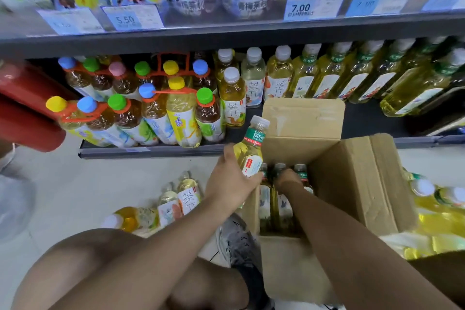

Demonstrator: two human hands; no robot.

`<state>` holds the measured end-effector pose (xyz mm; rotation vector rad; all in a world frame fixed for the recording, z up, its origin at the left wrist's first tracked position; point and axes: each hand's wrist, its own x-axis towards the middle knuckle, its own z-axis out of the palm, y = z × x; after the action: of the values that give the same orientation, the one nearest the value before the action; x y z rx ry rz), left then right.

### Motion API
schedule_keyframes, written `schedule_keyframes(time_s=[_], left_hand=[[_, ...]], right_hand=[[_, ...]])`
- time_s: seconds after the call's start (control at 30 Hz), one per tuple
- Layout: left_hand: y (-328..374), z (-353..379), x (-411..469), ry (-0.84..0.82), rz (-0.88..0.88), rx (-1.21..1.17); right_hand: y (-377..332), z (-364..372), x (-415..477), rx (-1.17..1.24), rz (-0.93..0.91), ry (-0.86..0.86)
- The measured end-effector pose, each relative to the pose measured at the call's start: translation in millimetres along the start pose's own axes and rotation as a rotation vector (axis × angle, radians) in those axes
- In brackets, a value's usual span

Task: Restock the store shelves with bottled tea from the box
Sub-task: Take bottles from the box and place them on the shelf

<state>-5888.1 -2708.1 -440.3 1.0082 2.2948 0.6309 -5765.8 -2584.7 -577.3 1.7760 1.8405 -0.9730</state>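
Head-down view from a crouch on a pale shop floor, facing low store shelving. Left hand [231, 181] raised just left of an open cardboard box [352, 184], fingers and thumb curled tight round the lower half of a tea bottle [253, 148]: pale yellow liquid, green neck band, white cap tilted up and to the right, in the air in front of the bottom shelf [151, 152]. Right hand [286, 178] reaching down into the box among the upright boxed bottles [300, 171], knuckles up, fingertips hidden behind the bottle tops, so impossible to tell whether closed on one or loose. Box standing on the floor against the shelf edge, rear flap up, right flap folded outward. On the bottom shelf behind it, a gap, with matching yellow shelf bottles [327, 75] lined up to the right and multipacks with coloured caps [151, 108] to the left. More loose bottles [176, 199] lying on the floor left of the left forearm, and a wrapped pack of bottles [440, 214] right of the box. Price tags [312, 5] along the shelf above. A grey shoe [239, 239] beside the box; bare knees at the bottom of the view.
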Motion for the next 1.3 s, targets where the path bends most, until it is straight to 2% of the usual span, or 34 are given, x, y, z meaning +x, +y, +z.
schedule_keyframes(time_s=[0.17,0.27,0.4,0.5,0.7,0.97,1.3], left_hand=[[2.1,-0.3,8.1,0.007,-0.002,-0.010],[3.2,-0.9,10.7,0.010,-0.003,-0.033],[6.7,-4.1,11.2,0.012,-0.026,-0.081],[9.4,-6.6,7.7,0.014,-0.036,-0.110],[27.1,-16.0,-12.2,0.068,-0.023,-0.227],[91.4,-64.1,-62.7,0.103,0.177,-0.251],[243.6,-202.7,-130.3,0.294,0.503,-0.258]], right_hand=[[5.6,11.6,28.2,0.090,0.026,0.007],[4.0,3.7,18.0,0.162,0.066,0.025],[1.9,-15.8,-0.2,0.203,0.020,0.018],[3.6,-28.8,-18.6,0.215,-0.074,0.038],[9.7,-63.3,-91.8,0.219,-0.335,0.203],[14.5,-170.6,-222.8,0.301,-0.626,0.424],[-8.1,-337.0,-381.0,0.388,-0.866,0.681]])
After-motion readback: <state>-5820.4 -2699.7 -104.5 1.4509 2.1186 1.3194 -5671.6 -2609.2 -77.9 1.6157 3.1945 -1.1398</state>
